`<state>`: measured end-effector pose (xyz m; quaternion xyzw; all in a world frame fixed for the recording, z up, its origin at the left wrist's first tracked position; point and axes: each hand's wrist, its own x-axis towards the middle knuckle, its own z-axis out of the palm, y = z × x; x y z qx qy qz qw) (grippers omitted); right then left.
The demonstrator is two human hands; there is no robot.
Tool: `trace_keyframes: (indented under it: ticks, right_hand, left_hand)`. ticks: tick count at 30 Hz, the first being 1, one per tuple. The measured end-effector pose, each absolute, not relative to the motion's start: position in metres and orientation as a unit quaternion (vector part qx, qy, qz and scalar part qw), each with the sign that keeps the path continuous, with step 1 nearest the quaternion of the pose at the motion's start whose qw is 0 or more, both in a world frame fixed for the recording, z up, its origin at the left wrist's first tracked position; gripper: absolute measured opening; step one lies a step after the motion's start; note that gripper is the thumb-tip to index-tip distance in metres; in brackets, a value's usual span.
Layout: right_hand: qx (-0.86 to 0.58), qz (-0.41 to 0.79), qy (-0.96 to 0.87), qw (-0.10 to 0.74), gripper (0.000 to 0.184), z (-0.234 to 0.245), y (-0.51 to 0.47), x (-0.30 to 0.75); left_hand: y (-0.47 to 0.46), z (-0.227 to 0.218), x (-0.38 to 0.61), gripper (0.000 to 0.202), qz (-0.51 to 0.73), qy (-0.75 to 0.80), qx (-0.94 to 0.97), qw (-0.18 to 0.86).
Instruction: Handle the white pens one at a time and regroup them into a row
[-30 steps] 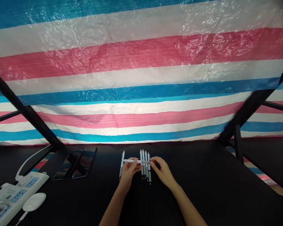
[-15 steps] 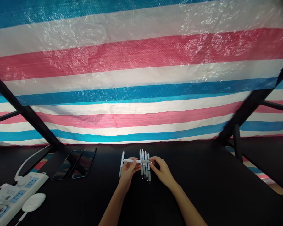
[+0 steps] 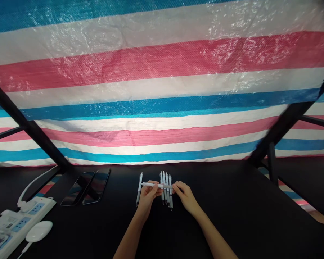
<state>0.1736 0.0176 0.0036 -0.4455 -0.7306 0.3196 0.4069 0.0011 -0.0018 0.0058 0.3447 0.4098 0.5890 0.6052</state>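
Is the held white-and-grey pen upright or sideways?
Sideways: left hand holds the white-and-grey pen, grey end toward right hand.

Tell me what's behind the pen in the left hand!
Behind that pen, a row of pens shows above and below it. The parts it crosses are covered.

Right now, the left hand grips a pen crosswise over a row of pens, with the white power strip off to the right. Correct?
Not quite: the head view shows the white power strip off to the left. The left hand does grip a pen crosswise over a row of pens.
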Motion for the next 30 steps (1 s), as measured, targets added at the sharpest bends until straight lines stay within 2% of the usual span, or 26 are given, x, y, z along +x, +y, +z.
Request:
trace_keyframes:
  ticks: [8,12,14,16,22,30]
  right_hand:
    - [-0.415,0.341,-0.757,0.371,0.049,0.007,0.013,0.17]
    - [-0.397,0.339,-0.777,0.353,0.045,0.009,0.009,0.167]
    - [-0.402,0.367,-0.74,0.395,0.048,0.009,0.011,0.166]
    - [-0.417,0.408,-0.673,0.454,0.053,0.008,0.015,0.167]
    - [-0.479,0.437,-0.487,0.585,0.056,0.005,0.025,0.181]
    - [-0.465,0.49,-0.394,0.624,0.054,0.0,0.03,0.186]
  left_hand:
    - [-0.001,0.006,0.003,0.041,0.627,0.424,0.299,0.581]
    - [-0.001,0.009,-0.001,0.081,0.649,0.432,0.275,0.563]
    - [-0.002,0.011,-0.003,0.096,0.651,0.438,0.271,0.558]
    - [-0.002,0.012,-0.004,0.102,0.646,0.439,0.274,0.561]
    - [-0.004,0.015,-0.002,0.096,0.618,0.451,0.295,0.573]
    - [-0.004,0.009,-0.005,0.079,0.604,0.462,0.319,0.565]
